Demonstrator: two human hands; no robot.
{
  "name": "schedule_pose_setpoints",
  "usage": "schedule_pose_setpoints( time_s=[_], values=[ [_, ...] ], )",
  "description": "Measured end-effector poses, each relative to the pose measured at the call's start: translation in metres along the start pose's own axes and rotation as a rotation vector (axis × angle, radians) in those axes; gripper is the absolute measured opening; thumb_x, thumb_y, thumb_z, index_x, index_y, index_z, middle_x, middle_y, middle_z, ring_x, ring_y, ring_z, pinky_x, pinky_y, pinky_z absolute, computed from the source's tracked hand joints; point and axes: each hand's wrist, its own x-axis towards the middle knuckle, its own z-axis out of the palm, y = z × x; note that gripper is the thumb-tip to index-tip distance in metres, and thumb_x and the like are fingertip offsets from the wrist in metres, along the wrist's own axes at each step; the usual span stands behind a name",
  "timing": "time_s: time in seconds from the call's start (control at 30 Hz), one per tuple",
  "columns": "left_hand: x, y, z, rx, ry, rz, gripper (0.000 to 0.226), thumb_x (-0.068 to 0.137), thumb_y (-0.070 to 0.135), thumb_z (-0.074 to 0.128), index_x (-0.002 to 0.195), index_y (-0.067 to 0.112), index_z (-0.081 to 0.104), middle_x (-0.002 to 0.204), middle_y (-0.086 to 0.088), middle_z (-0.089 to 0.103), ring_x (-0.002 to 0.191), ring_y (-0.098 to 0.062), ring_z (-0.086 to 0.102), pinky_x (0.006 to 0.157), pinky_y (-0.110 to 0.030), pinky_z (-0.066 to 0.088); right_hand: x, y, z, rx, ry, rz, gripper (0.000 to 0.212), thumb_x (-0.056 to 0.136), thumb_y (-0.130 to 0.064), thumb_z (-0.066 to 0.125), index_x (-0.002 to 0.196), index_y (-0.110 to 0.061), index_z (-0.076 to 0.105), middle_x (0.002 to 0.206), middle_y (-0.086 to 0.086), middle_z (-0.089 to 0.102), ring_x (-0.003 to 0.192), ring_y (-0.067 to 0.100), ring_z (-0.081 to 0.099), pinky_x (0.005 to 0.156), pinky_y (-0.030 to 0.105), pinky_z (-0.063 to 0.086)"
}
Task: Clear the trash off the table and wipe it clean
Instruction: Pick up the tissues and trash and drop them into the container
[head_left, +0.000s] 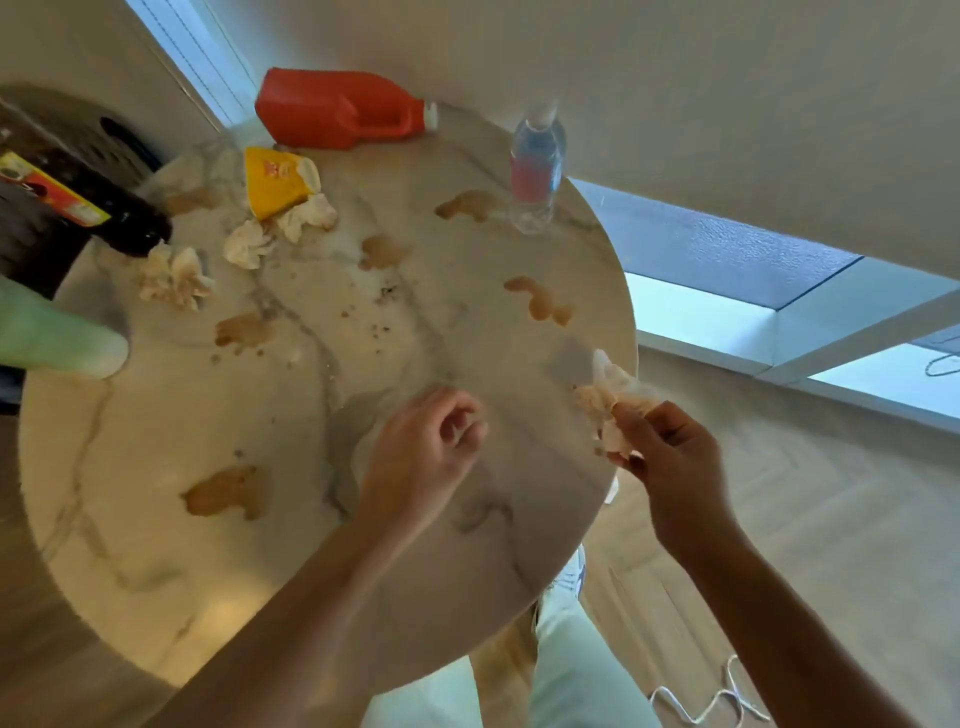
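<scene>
Marble table (130, 519) carries most of the risk: brown spills (223, 491) lie scattered across it, near left, centre and far right, and any wiping done before the rubbish is lifted would likely smear them into the wads and crumbs. Next in size, the red jug (337, 109) lies on its side at the far edge, cap end to the right; a careless sweep could roll it off. The dark bottle (78, 202) at the far left also lies down, its end touching a crumpled tissue, so tugging that tissue might set it rolling. A green container (57, 338) stands at the left edge, part out of view. The water bottle (535, 171) stands upright at the far right just beside a spill, tall and light-looking, and I judge a passing arm could tip it. The yellow wrapper (275, 182) and three tissue wads (249, 244) cluster far left, well apart from both hands, so reaching them means leaning over wet patches and perhaps dragging a forearm through one. The left hand (431, 447) hovers over the near centre, fingers curled loosely inward with nothing in them that I can see. The right hand (670, 457) is pinched on a stained tissue (608, 395) at the near right rim, partly past the edge; a thin grip on soggy paper could tear it or let it drop to the floor. Crumbs (382, 312) at centre are small enough to be missed.
</scene>
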Motion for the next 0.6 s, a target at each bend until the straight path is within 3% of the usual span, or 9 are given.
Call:
schedule_pose_setpoints(
  time_s=[0.07,0.1,0.2,0.3,0.37,0.47,0.6],
  values=[
    [0.013,-0.020,0.001,0.035,0.062,-0.075,0.006,0.082,0.026,0.067,0.086,0.022,0.064,0.076,0.007,0.062,0.069,-0.012,0.059,0.064,-0.031,0.051,0.014,-0.002,-0.022,-0.010,-0.001,-0.001,0.084,0.058,-0.051,0.078,0.092,0.021,0.050,0.075,0.013,0.065,0.071,0.019,0.062,0.061,0.026,0.055],
    [0.021,-0.032,-0.003,0.052,0.102,-0.110,0.005,0.083,0.023,0.067,0.087,0.021,0.065,0.077,0.006,0.063,0.069,-0.013,0.060,0.065,-0.033,0.052,0.019,-0.002,-0.031,-0.020,0.005,-0.010,0.090,0.053,-0.057,0.080,0.089,0.019,0.049,0.076,0.012,0.065,0.072,0.019,0.062,0.061,0.025,0.056],
    [0.047,-0.076,-0.023,0.119,0.236,-0.269,0.004,0.085,0.015,0.065,0.088,0.013,0.067,0.083,-0.001,0.066,0.075,-0.017,0.060,0.069,-0.032,0.051,0.031,-0.002,-0.043,-0.047,0.019,-0.009,0.109,0.036,-0.073,0.081,0.086,0.017,0.047,0.082,0.020,0.060,0.075,0.022,0.062,0.063,0.025,0.057],
    [0.079,-0.140,-0.058,0.244,0.329,-0.469,0.011,0.086,0.018,0.061,0.093,0.012,0.066,0.089,-0.002,0.063,0.083,-0.023,0.059,0.070,-0.030,0.044,0.039,0.002,-0.044,-0.063,0.033,-0.006,0.116,0.032,-0.074,0.082,0.091,0.019,0.047,0.082,0.021,0.058,0.074,0.021,0.062,0.061,0.023,0.057],
    [0.099,-0.181,-0.089,0.362,0.345,-0.603,0.018,0.085,0.024,0.061,0.100,0.015,0.064,0.100,-0.006,0.062,0.088,-0.028,0.059,0.072,-0.035,0.045,0.040,0.008,-0.041,-0.080,0.057,0.005,0.117,0.031,-0.075,0.082,0.092,0.019,0.048,0.081,0.020,0.059,0.070,0.018,0.064,0.060,0.022,0.057],
    [0.126,-0.222,-0.128,0.518,0.371,-0.713,0.035,0.086,0.028,0.059,0.116,0.009,0.058,0.119,-0.020,0.055,0.104,-0.041,0.055,0.082,-0.047,0.047,0.042,0.020,-0.037,-0.106,0.095,0.009,0.108,0.032,-0.074,0.082,0.085,0.015,0.051,0.079,0.020,0.060,0.075,0.026,0.061,0.060,0.023,0.058],
    [0.155,-0.249,-0.149,0.560,0.404,-0.741,0.043,0.091,0.033,0.052,0.119,0.000,0.054,0.124,-0.027,0.051,0.112,-0.046,0.050,0.091,-0.051,0.043,0.040,0.031,-0.021,-0.097,0.116,0.039,0.073,0.041,-0.066,0.083,0.070,-0.003,0.062,0.077,0.015,0.062,0.071,0.018,0.064,0.063,0.024,0.059]
  ],
)
